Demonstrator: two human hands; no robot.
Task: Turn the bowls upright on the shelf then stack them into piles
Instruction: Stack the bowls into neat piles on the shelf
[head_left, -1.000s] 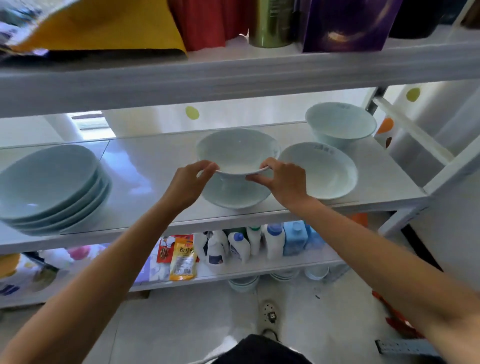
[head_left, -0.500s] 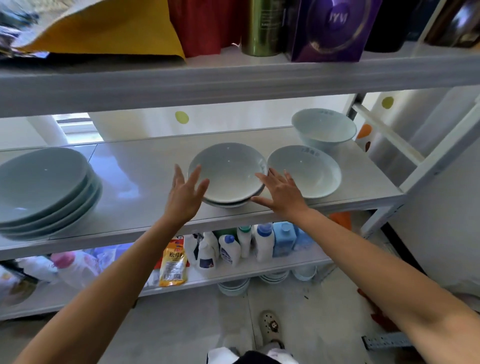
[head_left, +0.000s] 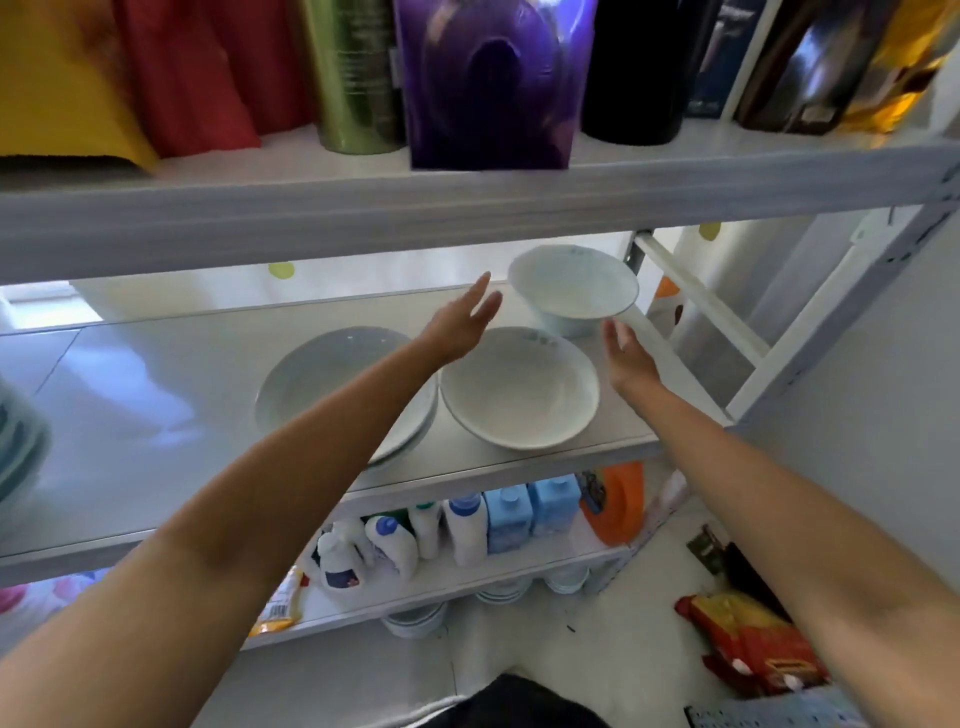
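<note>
Pale ceramic is all you have on the shelf (head_left: 156, 415). Take the front bowl (head_left: 519, 395) as the middle of the clock: it stands upright and alone, near the front edge. At 9 o'clock, just beside it, stands the pile (head_left: 332, 379), two bowls nested and upright; your left forearm crosses over its right part. At 1 o'clock, further in, the back bowl (head_left: 571, 291) stands upright, close to the right end of the shelf. Far at 9 o'clock, cut by the picture edge, you see a side pile (head_left: 21, 447), blurred.

Your left hand (head_left: 460, 322) hovers at 11 o'clock, above the bare shelf between the pile and the back bowl. Its fingers are straight and it holds nothing. Your right hand (head_left: 626, 356) is at 2 o'clock, palm turned to the left, fingers loose, empty too. Its fingertips (head_left: 609, 328) are just beside the near wall of the back bowl; whether they touch it, I cannot tell.

On the top shelf (head_left: 467, 208), at 12 o'clock, stands a purple box (head_left: 493, 83), and at its 9 o'clock a green can (head_left: 353, 78). On the lower shelf (head_left: 441, 584), at 6 o'clock, there is a row of bottles (head_left: 467, 525) with an orange jug (head_left: 615, 499) at its right end. On the floor (head_left: 597, 649), at 4 o'clock, lies a red and yellow packet (head_left: 748, 644).
</note>
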